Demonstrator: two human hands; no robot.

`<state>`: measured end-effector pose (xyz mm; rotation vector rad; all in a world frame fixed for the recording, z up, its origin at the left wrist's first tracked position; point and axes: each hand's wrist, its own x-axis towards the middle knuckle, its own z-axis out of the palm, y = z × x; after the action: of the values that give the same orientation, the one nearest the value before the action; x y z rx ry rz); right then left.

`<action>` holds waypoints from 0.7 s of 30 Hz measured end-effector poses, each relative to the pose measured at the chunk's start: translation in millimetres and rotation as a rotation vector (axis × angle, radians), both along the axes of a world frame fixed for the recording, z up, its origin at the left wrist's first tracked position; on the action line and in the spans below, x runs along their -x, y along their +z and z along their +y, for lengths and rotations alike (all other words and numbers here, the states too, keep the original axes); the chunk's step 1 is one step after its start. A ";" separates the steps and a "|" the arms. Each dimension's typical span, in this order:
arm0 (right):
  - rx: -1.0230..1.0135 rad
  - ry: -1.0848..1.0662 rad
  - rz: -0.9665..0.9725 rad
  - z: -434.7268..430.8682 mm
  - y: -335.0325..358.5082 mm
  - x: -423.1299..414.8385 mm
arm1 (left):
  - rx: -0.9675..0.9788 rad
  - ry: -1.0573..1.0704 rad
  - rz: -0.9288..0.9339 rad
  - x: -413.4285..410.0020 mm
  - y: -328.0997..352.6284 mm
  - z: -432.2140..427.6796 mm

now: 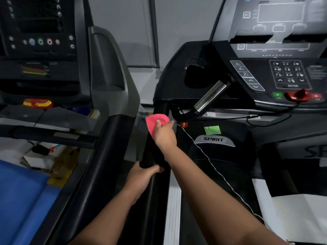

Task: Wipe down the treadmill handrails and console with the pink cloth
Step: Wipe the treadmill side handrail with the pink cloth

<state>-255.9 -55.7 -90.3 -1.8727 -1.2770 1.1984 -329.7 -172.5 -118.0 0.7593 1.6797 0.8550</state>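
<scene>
Grey wall (122,23) backs a treadmill (215,139) and a second machine (109,82) to its left. The pink cloth (155,121) lies on the treadmill's black left handrail (150,154), near its upper end, below the console (283,75). The right grip (164,135) clasps the cloth against the rail, thumb on top. The left grip (141,174) is curled round the same handrail lower down. A white cord (208,160) trails over the motor cover.

The treadmill's black handrail (150,154) carries the pink cloth (155,122) on its upper part, under the right hand (164,137). The left hand (141,175) grips the rail lower down.
</scene>
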 end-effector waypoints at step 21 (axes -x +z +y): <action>-0.164 -0.139 0.391 -52.2 -16.6 -2.3 | -0.108 -0.113 0.664 -2.1 13.7 -10.6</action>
<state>-253.6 -107.9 -106.8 -1.4918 -0.9826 1.2666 -327.6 -183.0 -104.3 1.3001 2.1473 0.6514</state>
